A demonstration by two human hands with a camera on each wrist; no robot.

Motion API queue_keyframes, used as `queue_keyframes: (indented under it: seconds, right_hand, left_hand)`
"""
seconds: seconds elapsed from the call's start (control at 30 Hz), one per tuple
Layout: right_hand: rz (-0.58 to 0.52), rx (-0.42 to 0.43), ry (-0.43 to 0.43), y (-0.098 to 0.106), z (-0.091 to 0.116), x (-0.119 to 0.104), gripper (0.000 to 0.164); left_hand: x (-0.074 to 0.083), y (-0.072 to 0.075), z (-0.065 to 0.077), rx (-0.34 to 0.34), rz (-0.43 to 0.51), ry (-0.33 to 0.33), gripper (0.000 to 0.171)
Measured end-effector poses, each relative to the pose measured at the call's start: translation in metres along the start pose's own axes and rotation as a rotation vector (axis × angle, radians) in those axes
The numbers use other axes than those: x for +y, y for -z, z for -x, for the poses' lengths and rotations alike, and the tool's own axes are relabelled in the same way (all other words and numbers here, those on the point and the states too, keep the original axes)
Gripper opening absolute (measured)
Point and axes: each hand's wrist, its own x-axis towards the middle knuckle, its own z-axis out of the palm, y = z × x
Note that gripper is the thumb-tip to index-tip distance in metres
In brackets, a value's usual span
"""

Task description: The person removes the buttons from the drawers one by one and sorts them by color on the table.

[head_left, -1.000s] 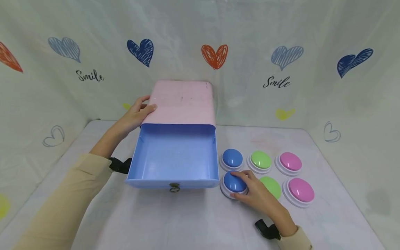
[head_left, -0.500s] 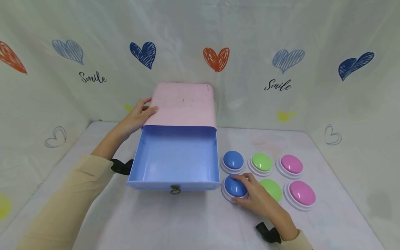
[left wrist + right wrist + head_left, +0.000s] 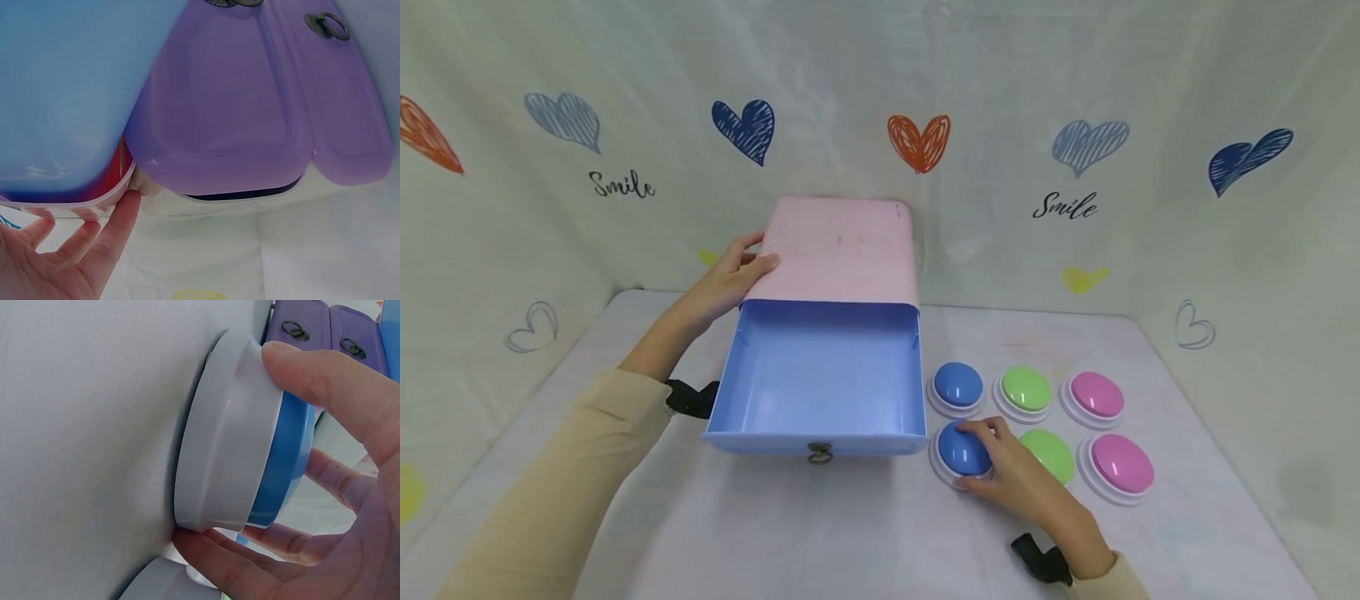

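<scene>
In the head view a pink drawer cabinet (image 3: 842,250) stands with its blue top drawer (image 3: 823,367) pulled out. No contents show in the drawer. My left hand (image 3: 722,283) rests on the cabinet's upper left edge; in the left wrist view its fairly straight fingers (image 3: 115,234) touch the pale casing beside the blue drawer. To the right, my right hand (image 3: 1022,471) holds a round blue push button (image 3: 964,450) with a white base, thumb on one side and fingers on the other. That button appears to sit on the table.
Other dome buttons stand right of the drawer: a blue one (image 3: 958,385), green ones (image 3: 1026,388) and pink ones (image 3: 1122,463). Purple lower drawers (image 3: 219,94) with ring pulls show in the left wrist view. A heart-printed cloth (image 3: 985,75) hangs behind the white table (image 3: 820,533).
Both hands keep their places on the cabinet and the blue button. The whole head view has shifted slightly, and nothing else visibly moves.
</scene>
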Motion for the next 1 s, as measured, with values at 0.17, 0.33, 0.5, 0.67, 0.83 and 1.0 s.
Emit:
queue_keyframes:
  seconds: [0.17, 0.33, 0.5, 0.67, 0.83, 1.0]
  right_hand:
    - [0.0, -0.015, -0.029, 0.001, 0.0, -0.001, 0.065]
    - [-0.01, -0.017, -0.037, 0.001, 0.002, -0.002, 0.065]
    - [-0.009, -0.03, -0.016, 0.004, 0.004, -0.003, 0.063]
    - [0.054, 0.037, 0.08, 0.011, 0.01, -0.008, 0.052]
    - [0.04, 0.065, 0.189, 0.024, 0.018, -0.027, 0.037]
    - [-0.006, 0.093, 0.423, 0.033, 0.025, -0.05, 0.024]
  left_hand:
    - [0.001, 0.0, 0.0, 0.001, 0.001, 0.008, 0.073]
    - [0.001, 0.0, -0.001, 0.001, 0.002, 0.004, 0.073]
    - [0.001, -0.001, -0.001, -0.005, 0.012, 0.006, 0.073]
    - [-0.001, -0.002, -0.001, -0.008, 0.008, 0.005, 0.073]
    - [0.0, -0.002, -0.001, -0.008, 0.005, 0.009, 0.073]
    - [0.001, 0.0, -0.001, -0.004, -0.001, 0.009, 0.073]
